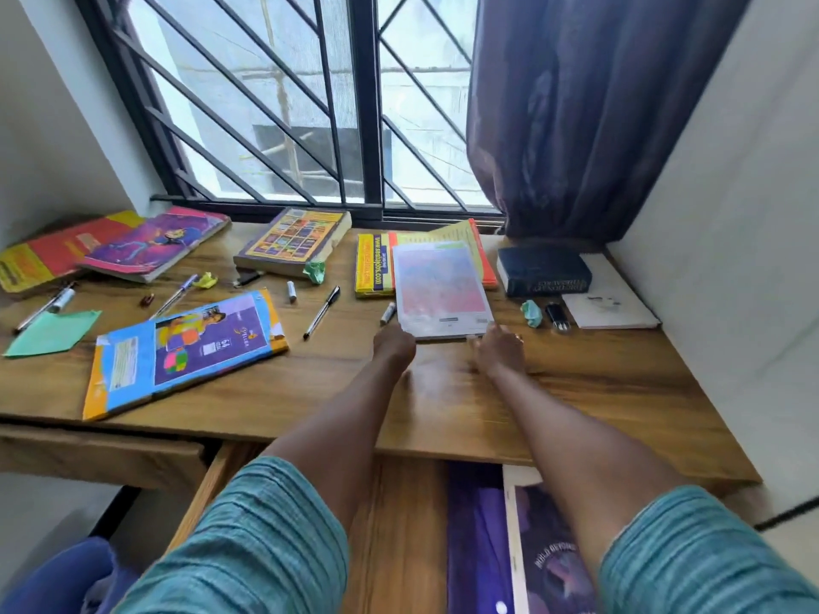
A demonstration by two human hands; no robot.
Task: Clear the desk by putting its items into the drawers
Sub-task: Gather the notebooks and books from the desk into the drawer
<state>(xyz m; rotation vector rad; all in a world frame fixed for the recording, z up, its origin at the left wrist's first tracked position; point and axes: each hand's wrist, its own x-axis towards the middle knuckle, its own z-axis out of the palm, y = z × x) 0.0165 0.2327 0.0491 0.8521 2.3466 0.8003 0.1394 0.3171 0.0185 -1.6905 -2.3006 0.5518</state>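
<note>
pink book [443, 288] lies right ahead on the desk, long axis pointing away from me. my left hand [394, 345] and right hand [501, 354] sit at its near corners, grip too blurry to call. drawer [399, 525] is open below, toward me.

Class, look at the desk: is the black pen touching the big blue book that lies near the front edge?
Apart. The head view shows bare desk between the black pen and the blue book, just past the book's right corner.
</note>
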